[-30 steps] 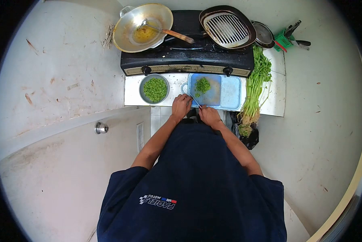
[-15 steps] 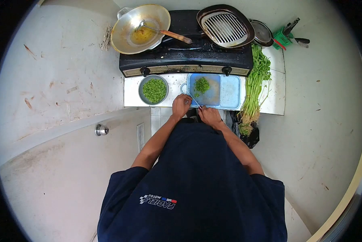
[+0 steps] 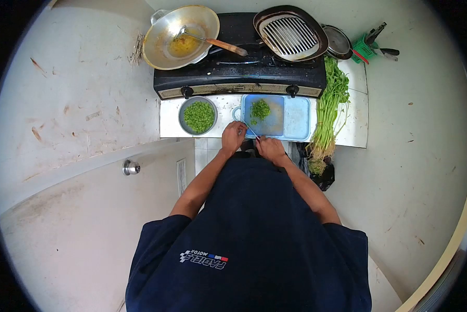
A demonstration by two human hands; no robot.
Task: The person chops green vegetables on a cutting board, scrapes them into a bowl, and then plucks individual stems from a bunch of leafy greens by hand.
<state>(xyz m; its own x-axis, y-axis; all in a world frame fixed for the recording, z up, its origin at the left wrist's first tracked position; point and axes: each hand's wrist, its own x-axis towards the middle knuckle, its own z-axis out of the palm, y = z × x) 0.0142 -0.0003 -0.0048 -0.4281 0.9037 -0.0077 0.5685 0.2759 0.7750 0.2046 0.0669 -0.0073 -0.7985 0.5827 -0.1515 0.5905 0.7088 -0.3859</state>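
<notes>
My right hand [image 3: 271, 149] is closed round the handle of a small knife [image 3: 251, 130], whose thin blade points up and left over the near edge of the blue cutting board [image 3: 298, 118]. At the board's near left corner, close to the blade's tip, my left hand [image 3: 234, 136] has its fingers curled together; what they pinch, if anything, is hidden. Chopped green herbs [image 3: 260, 109] lie in a small heap on the board's left half, with a few bits nearer the knife. A grey bowl [image 3: 181, 122] to the left holds more chopped greens [image 3: 198, 115].
Behind the board stands a black gas stove [image 3: 238, 70], carrying a wok [image 3: 158, 49] with a wooden-handled spatula [image 3: 228, 47] and a grill pan [image 3: 290, 36]. Rooted leafy stalks [image 3: 327, 109] lie at the right, hanging over the counter edge. A green basket [image 3: 364, 50] holds utensils.
Almost nothing differs. Both hands and the knife keep practically the same place at the board's near edge.
</notes>
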